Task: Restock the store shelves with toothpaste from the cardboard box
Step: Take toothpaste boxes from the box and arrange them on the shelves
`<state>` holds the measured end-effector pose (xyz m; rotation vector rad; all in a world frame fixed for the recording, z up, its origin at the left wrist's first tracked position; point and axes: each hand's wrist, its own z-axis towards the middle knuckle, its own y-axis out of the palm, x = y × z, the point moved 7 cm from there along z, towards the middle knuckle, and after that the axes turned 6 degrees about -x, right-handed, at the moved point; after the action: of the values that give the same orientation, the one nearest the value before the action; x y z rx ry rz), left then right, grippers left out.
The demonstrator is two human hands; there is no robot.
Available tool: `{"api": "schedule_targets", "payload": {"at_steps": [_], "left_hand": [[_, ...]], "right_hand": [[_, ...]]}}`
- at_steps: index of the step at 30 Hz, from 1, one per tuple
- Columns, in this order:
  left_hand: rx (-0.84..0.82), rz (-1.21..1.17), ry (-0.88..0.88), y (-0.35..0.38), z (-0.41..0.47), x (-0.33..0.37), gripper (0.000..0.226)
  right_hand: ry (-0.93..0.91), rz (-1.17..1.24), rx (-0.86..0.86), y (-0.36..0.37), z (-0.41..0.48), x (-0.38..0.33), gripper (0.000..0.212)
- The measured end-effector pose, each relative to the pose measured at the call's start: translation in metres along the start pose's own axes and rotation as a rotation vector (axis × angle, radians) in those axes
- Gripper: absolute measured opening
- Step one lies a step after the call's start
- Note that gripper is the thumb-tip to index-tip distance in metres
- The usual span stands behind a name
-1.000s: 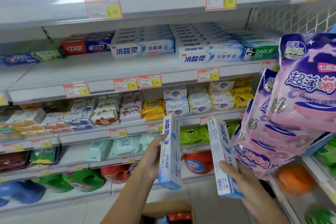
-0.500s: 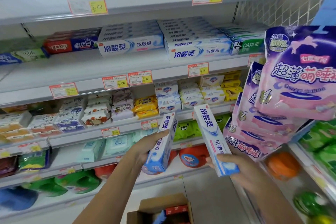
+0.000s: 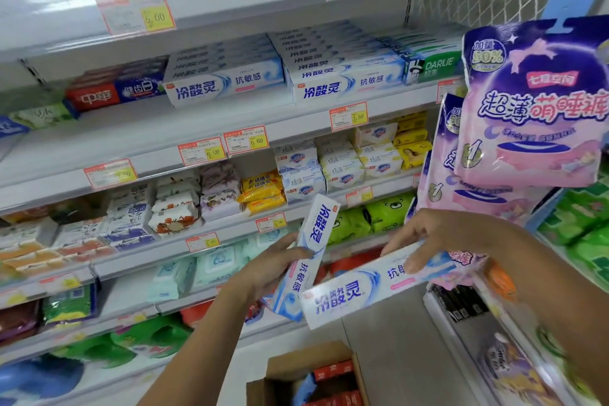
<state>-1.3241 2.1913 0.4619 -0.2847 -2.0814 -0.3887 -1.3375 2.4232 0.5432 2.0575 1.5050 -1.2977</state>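
My left hand [image 3: 273,269] grips a white-and-blue toothpaste box [image 3: 314,241] that stands tilted, its top leaning right. My right hand [image 3: 438,237] holds a second, matching toothpaste box [image 3: 349,298] from above, lying almost flat and crossing in front of the first box's lower end. Both boxes hover in front of the lower shelves. The toothpaste shelf [image 3: 197,128] above holds two stacks of the same white-and-blue boxes [image 3: 227,79], with red-and-blue boxes to the left and green ones to the right. The open cardboard box [image 3: 296,369] sits on the floor below, with red packs inside.
Pink-and-purple packs [image 3: 534,109] hang at the right, close to my right hand. Soap bars [image 3: 296,171] fill the shelf under the toothpaste, wipes and green bags lie lower. Price tags [image 3: 245,140] line the shelf edges. A second shelf unit [image 3: 494,339] runs along the right.
My right hand has turned its box from upright to nearly flat and now grips it from above. The left box has tilted further. The view has shifted so the floor box shows more.
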Motion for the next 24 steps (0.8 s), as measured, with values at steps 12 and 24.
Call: {"api": "schedule_targets", "payload": {"at_steps": [12, 24], "left_hand": [[0.256, -0.823, 0.314, 0.002, -0.002, 0.001, 0.018], [0.339, -1.081, 0.321, 0.017, -0.001, 0.003, 0.022]], "right_hand": [[-0.082, 0.275, 0.152, -0.014, 0.019, -0.001, 0.044], [-0.181, 0.52, 0.382, -0.02, 0.041, -0.016, 0.026]]}}
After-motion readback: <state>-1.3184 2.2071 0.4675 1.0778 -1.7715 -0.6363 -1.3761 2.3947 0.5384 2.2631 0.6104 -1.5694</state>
